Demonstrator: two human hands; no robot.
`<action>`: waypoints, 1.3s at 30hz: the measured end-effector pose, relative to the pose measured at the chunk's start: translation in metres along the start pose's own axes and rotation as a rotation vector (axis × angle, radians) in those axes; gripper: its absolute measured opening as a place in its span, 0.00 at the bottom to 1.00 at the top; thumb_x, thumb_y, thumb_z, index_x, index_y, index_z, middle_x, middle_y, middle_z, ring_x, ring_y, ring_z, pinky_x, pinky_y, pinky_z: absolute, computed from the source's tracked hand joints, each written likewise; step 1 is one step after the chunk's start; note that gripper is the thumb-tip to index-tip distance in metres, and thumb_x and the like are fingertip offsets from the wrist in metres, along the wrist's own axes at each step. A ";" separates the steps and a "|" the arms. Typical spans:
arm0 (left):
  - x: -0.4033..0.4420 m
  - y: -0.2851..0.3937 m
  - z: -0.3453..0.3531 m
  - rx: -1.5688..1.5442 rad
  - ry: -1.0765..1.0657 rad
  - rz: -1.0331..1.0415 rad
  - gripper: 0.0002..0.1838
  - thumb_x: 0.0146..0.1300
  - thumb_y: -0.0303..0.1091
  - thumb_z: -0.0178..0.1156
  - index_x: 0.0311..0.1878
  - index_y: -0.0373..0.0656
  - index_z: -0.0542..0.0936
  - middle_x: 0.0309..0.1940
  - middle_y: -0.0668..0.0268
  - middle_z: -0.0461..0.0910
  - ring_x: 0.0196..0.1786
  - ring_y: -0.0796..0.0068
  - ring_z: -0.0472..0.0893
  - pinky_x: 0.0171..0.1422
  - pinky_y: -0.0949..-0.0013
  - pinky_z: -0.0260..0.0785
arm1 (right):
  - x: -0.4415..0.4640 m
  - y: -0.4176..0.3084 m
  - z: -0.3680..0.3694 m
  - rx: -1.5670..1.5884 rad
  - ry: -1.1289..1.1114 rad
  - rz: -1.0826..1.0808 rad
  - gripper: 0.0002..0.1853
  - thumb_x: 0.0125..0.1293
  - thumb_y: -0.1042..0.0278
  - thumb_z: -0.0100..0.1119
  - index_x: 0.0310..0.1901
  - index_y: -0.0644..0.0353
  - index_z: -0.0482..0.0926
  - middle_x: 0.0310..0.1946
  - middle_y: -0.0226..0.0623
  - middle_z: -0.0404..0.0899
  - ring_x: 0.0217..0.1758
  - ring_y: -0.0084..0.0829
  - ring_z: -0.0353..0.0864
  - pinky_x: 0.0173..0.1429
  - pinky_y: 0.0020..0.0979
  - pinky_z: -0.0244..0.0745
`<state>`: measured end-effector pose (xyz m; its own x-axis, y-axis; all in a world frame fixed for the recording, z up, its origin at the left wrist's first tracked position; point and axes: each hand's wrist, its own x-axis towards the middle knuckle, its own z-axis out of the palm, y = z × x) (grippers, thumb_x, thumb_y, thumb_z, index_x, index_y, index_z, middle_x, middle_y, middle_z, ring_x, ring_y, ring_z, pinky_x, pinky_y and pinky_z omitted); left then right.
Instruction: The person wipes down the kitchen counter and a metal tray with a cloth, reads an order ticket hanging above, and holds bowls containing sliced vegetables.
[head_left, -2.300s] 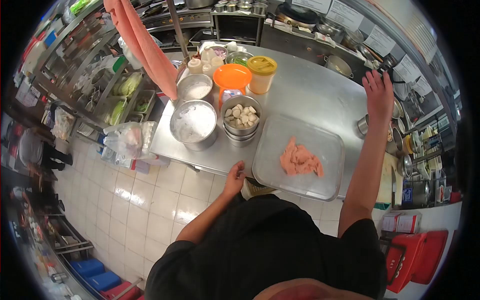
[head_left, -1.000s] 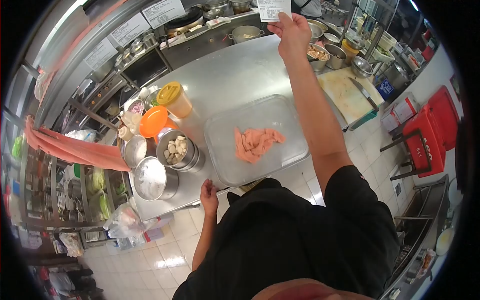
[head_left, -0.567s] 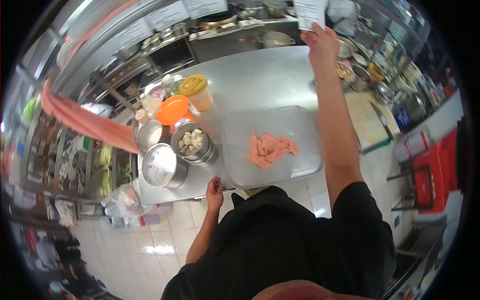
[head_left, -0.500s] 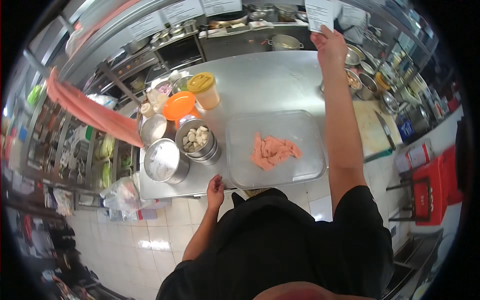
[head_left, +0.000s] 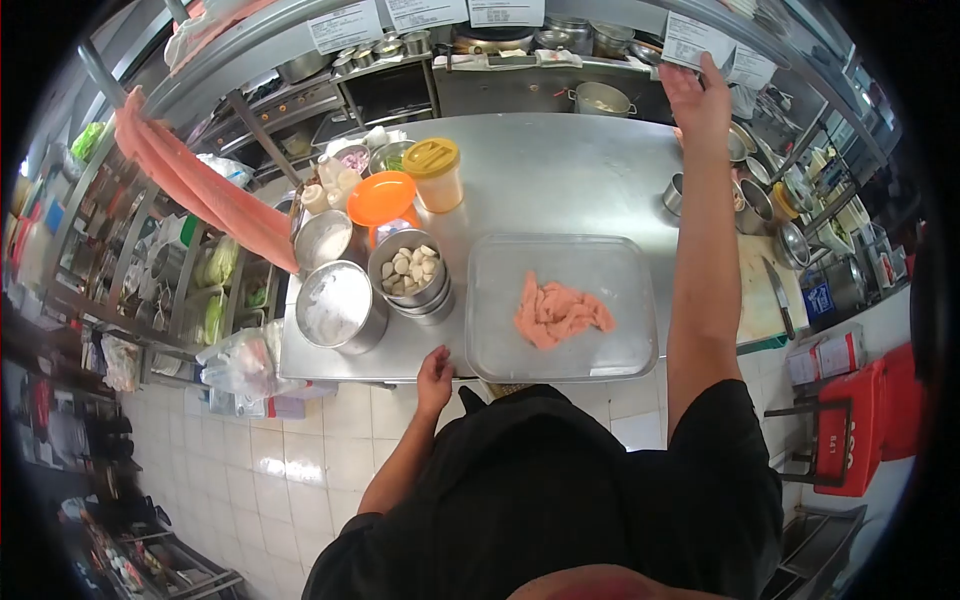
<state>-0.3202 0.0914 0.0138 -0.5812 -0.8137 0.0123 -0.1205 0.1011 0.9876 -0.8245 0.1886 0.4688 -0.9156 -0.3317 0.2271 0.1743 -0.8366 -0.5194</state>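
Note:
My right hand (head_left: 700,98) is raised at the upper right, fingers apart, at the lower edge of a printed paper slip (head_left: 696,42) on the overhead rail. My left hand (head_left: 434,378) hangs low at the table's front edge, loosely curled with its fingers partly apart and nothing in it. Between my arms, a clear plastic tray or lid (head_left: 625,345) lies on the metal table (head_left: 560,165) with a crumpled pink cloth (head_left: 560,312) on it. Left of it, stacked metal containers hold pale round pieces (head_left: 410,270).
Further left stand a metal pot with white powder (head_left: 335,308), an orange bowl (head_left: 381,198) and a yellow-lidded tub (head_left: 434,175). A pink cloth (head_left: 200,190) hangs at the left. A knife (head_left: 778,295) rests on a cutting board (head_left: 757,290) at the right.
My right hand took hold of a slip, raised it to the rail, and its fingers have now come apart beside it. The view has swung right and back. My left hand stays low.

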 end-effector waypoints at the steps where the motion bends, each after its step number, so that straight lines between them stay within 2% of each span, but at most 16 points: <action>1: 0.000 -0.002 0.000 0.001 0.000 0.007 0.23 0.63 0.21 0.55 0.63 0.39 0.70 0.52 0.61 0.79 0.48 0.75 0.78 0.54 0.72 0.72 | 0.005 0.000 -0.003 0.068 -0.077 0.014 0.13 0.69 0.74 0.52 0.52 0.68 0.69 0.49 0.49 0.76 0.51 0.43 0.78 0.54 0.43 0.79; 2: 0.003 -0.003 0.000 0.001 0.000 0.015 0.23 0.63 0.21 0.55 0.63 0.39 0.70 0.52 0.61 0.79 0.47 0.75 0.78 0.54 0.72 0.72 | 0.010 0.000 -0.006 0.136 -0.156 0.028 0.13 0.70 0.75 0.49 0.54 0.68 0.68 0.51 0.50 0.75 0.53 0.43 0.77 0.54 0.44 0.79; 3: 0.004 -0.003 0.000 0.001 0.000 0.023 0.23 0.62 0.20 0.55 0.62 0.39 0.70 0.52 0.61 0.79 0.47 0.75 0.78 0.53 0.72 0.72 | 0.013 -0.001 -0.008 0.176 -0.185 0.058 0.13 0.68 0.78 0.50 0.53 0.65 0.69 0.52 0.46 0.76 0.55 0.40 0.77 0.58 0.44 0.76; 6: 0.007 -0.005 -0.002 0.012 -0.002 0.003 0.23 0.62 0.20 0.55 0.62 0.39 0.71 0.52 0.61 0.79 0.46 0.75 0.79 0.53 0.72 0.72 | 0.016 -0.001 -0.017 0.100 -0.132 -0.055 0.13 0.67 0.80 0.52 0.53 0.63 0.70 0.51 0.43 0.77 0.53 0.39 0.78 0.55 0.42 0.77; 7: 0.008 -0.007 -0.001 -0.018 -0.001 -0.008 0.23 0.62 0.19 0.55 0.62 0.38 0.71 0.51 0.61 0.79 0.46 0.76 0.79 0.52 0.73 0.72 | 0.015 -0.002 -0.020 0.049 -0.171 -0.084 0.14 0.67 0.79 0.52 0.53 0.61 0.70 0.49 0.39 0.79 0.50 0.36 0.80 0.51 0.39 0.77; 10: 0.010 -0.008 -0.002 -0.063 0.001 -0.040 0.23 0.61 0.19 0.54 0.62 0.38 0.71 0.50 0.62 0.79 0.46 0.76 0.79 0.52 0.73 0.72 | 0.005 0.000 -0.030 -0.021 -0.136 -0.151 0.12 0.66 0.79 0.54 0.50 0.60 0.72 0.45 0.37 0.80 0.44 0.33 0.81 0.46 0.34 0.78; 13: 0.008 -0.002 -0.003 -0.044 0.010 -0.064 0.23 0.60 0.19 0.54 0.61 0.38 0.72 0.48 0.63 0.79 0.44 0.77 0.78 0.51 0.74 0.72 | -0.004 -0.001 -0.062 -0.095 -0.103 -0.112 0.10 0.65 0.79 0.56 0.48 0.59 0.74 0.43 0.37 0.81 0.40 0.31 0.82 0.42 0.32 0.79; 16: 0.011 0.002 0.000 -0.054 0.032 -0.069 0.23 0.60 0.19 0.54 0.61 0.37 0.72 0.47 0.64 0.79 0.42 0.77 0.78 0.49 0.74 0.72 | -0.019 -0.024 -0.077 -0.044 -0.021 -0.068 0.08 0.65 0.79 0.56 0.45 0.61 0.75 0.41 0.37 0.81 0.38 0.30 0.81 0.40 0.31 0.79; 19: 0.012 -0.003 -0.002 -0.046 0.024 -0.078 0.22 0.60 0.20 0.54 0.60 0.37 0.73 0.46 0.64 0.80 0.40 0.79 0.78 0.47 0.75 0.72 | -0.003 -0.043 -0.080 -0.097 0.018 -0.170 0.08 0.66 0.79 0.55 0.46 0.65 0.74 0.39 0.39 0.81 0.37 0.30 0.81 0.40 0.30 0.80; 23: 0.017 -0.005 -0.003 -0.024 0.016 -0.082 0.22 0.60 0.20 0.55 0.60 0.38 0.73 0.45 0.65 0.80 0.39 0.80 0.77 0.45 0.76 0.72 | 0.037 -0.060 -0.069 -0.061 -0.008 -0.116 0.09 0.67 0.78 0.54 0.47 0.68 0.71 0.37 0.41 0.81 0.35 0.30 0.81 0.40 0.27 0.81; 26: 0.017 -0.006 -0.003 -0.024 0.018 -0.091 0.22 0.60 0.20 0.55 0.60 0.38 0.73 0.45 0.65 0.80 0.38 0.80 0.77 0.44 0.76 0.72 | 0.070 -0.068 -0.073 -0.105 -0.090 -0.119 0.09 0.67 0.79 0.54 0.47 0.67 0.71 0.38 0.42 0.81 0.37 0.31 0.82 0.40 0.26 0.80; 33: 0.014 0.009 -0.001 -0.046 0.034 -0.086 0.22 0.62 0.21 0.55 0.61 0.37 0.72 0.44 0.64 0.80 0.34 0.80 0.77 0.39 0.76 0.73 | 0.064 -0.045 -0.085 -0.186 -0.041 -0.270 0.10 0.70 0.72 0.51 0.49 0.67 0.72 0.40 0.43 0.81 0.40 0.34 0.83 0.45 0.35 0.78; 36: 0.014 0.005 -0.003 -0.063 -0.006 -0.132 0.23 0.64 0.20 0.53 0.63 0.39 0.70 0.48 0.62 0.77 0.39 0.77 0.78 0.41 0.74 0.76 | 0.059 -0.042 -0.082 -0.181 -0.074 -0.259 0.11 0.71 0.71 0.51 0.50 0.69 0.72 0.41 0.43 0.81 0.41 0.36 0.82 0.48 0.37 0.78; 39: 0.015 0.003 -0.003 -0.054 -0.002 -0.123 0.22 0.65 0.20 0.53 0.63 0.39 0.70 0.47 0.63 0.77 0.39 0.78 0.78 0.41 0.74 0.76 | 0.054 -0.038 -0.061 -0.174 -0.042 -0.304 0.12 0.72 0.70 0.50 0.51 0.70 0.71 0.40 0.44 0.81 0.40 0.37 0.82 0.48 0.36 0.78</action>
<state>-0.3271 0.0777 0.0179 -0.5666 -0.8167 -0.1095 -0.1474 -0.0303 0.9886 -0.9025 0.2291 0.4506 -0.8997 -0.0999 0.4250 -0.1716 -0.8141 -0.5547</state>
